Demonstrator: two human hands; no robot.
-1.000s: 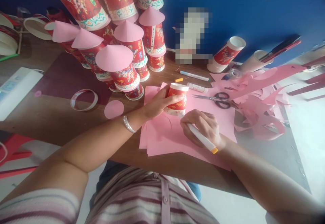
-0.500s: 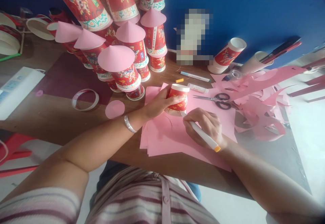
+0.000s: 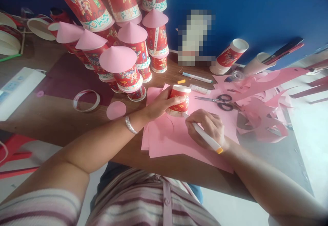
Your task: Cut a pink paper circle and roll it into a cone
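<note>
My left hand (image 3: pixel 162 103) is closed around a red paper cup (image 3: pixel 181 98) with a white rim, which stands on the pink paper (image 3: pixel 164 139). Between the fingers of my right hand (image 3: pixel 206 127) is a white marker (image 3: pixel 207 137) with an orange end. The marker's tip meets the lower edge of the cup, near the paper; I cannot tell which of the two it touches. To the left of the cup a curved line shows on the sheet. Scissors (image 3: pixel 217 99) with black handles lie on the paper beyond my right hand.
Red cup towers with pink paper cones (image 3: pixel 118 59) stand at the back left. A pink paper disc (image 3: pixel 116 110) and a cut cup ring (image 3: pixel 86 100) lie on the table. Pink scraps (image 3: pixel 263 99) are heaped at the right, near a cup of pens (image 3: pixel 259 62). A blue-capped marker (image 3: pixel 196 77) lies behind.
Both hands keep almost the same place on the cup and the marker. Only a very slight shift of my right hand shows.
</note>
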